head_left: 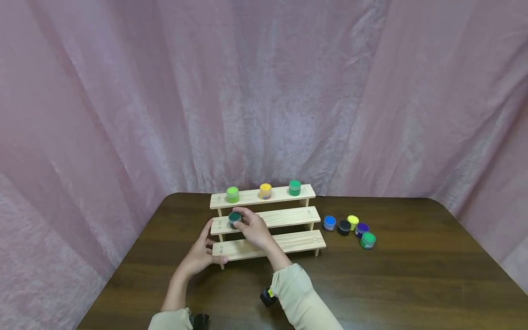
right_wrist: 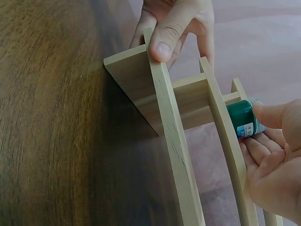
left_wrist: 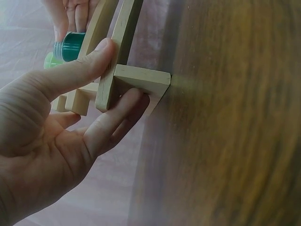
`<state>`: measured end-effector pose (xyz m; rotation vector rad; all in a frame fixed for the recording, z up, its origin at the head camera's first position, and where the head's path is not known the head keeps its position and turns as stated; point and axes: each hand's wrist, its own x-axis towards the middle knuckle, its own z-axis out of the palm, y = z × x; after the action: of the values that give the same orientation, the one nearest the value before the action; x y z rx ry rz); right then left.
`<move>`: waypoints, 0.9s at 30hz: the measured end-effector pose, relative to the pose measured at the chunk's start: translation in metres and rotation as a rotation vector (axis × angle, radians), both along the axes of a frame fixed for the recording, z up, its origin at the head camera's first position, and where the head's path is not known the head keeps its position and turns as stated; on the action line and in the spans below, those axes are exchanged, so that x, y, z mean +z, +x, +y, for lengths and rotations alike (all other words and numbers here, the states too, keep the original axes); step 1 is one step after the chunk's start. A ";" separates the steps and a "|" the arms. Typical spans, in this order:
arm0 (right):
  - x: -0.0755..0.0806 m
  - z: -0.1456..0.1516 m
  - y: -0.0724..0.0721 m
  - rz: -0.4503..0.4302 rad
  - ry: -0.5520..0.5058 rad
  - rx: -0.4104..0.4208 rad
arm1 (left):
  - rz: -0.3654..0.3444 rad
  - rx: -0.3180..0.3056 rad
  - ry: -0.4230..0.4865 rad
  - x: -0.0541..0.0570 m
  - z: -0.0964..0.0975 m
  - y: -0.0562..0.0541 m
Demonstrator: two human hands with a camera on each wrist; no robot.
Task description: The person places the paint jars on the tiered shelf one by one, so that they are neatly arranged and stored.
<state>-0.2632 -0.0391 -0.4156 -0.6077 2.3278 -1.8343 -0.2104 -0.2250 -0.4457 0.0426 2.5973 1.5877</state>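
Note:
A three-tier wooden stand (head_left: 288, 218) is on the table. At the left end of its middle shelf, my right hand (head_left: 255, 229) pinches a dark green paint jar (head_left: 234, 219) by its lid; in the right wrist view the base of the jar (right_wrist: 241, 118) meets the shelf. My left hand (head_left: 197, 257) grips the stand's left end, its thumb on the front edge of the lowest shelf and other fingers along the side, as the left wrist view also shows. Along the top shelf stand a light green jar (head_left: 233, 195), a yellow-orange jar (head_left: 265, 191) and a green jar (head_left: 294, 188).
Right of the stand, on the brown table (head_left: 412, 275), several jars are grouped: blue (head_left: 329, 223), black (head_left: 344, 228), yellow (head_left: 353, 222), purple (head_left: 362, 230) and green (head_left: 368, 240). A pink curtain (head_left: 264, 91) hangs behind the table.

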 end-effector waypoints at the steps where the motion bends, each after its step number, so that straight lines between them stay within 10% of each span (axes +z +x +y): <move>1: -0.005 -0.001 -0.003 -0.001 0.002 -0.002 | 0.000 -0.002 0.001 0.000 0.000 0.000; 12: 0.000 0.008 -0.009 -0.099 -0.109 0.135 | 0.001 0.008 0.024 -0.001 -0.003 0.000; 27: -0.001 0.025 -0.003 -0.114 -0.158 0.113 | -0.010 0.007 0.019 -0.005 -0.001 -0.003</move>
<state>-0.2663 -0.0143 -0.4169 -0.6220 2.0484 -1.9581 -0.2135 -0.2258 -0.4505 0.0279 2.5778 1.6111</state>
